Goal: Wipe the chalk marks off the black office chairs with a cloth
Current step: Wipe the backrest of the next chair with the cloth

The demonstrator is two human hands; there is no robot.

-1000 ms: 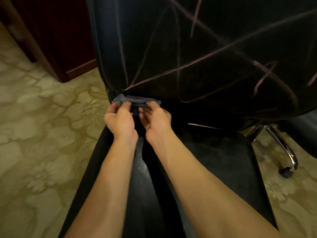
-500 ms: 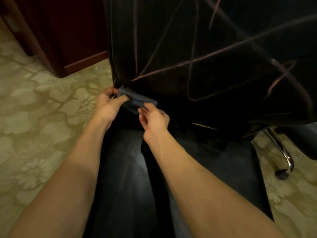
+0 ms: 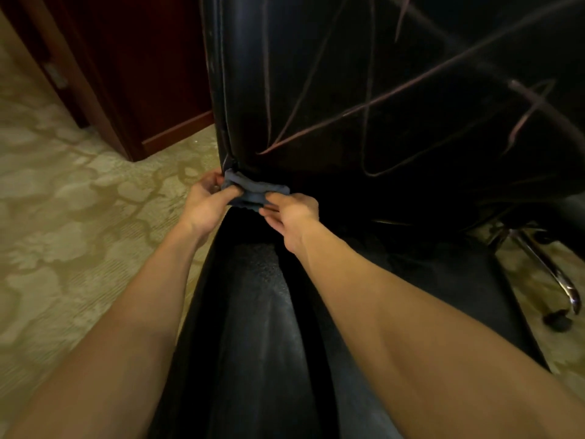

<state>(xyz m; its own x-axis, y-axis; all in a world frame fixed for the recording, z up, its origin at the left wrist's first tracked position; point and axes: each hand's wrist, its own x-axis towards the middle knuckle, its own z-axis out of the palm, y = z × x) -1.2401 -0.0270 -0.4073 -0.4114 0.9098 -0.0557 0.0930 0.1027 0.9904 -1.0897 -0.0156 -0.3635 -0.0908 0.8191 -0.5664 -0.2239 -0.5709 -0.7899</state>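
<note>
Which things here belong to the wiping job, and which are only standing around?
For the job:
- cloth, held by left hand and right hand
- black chair
- chalk marks

Not for the job:
- second chair base
- wooden door
- carpet

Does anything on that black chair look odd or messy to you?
Yes. The chair's backrest is crossed by pale pinkish chalk lines, long straight strokes running at angles over the black surface, so it looks scribbled on. The left hand and right hand hold a bluish cloth at its lower left corner.
</note>
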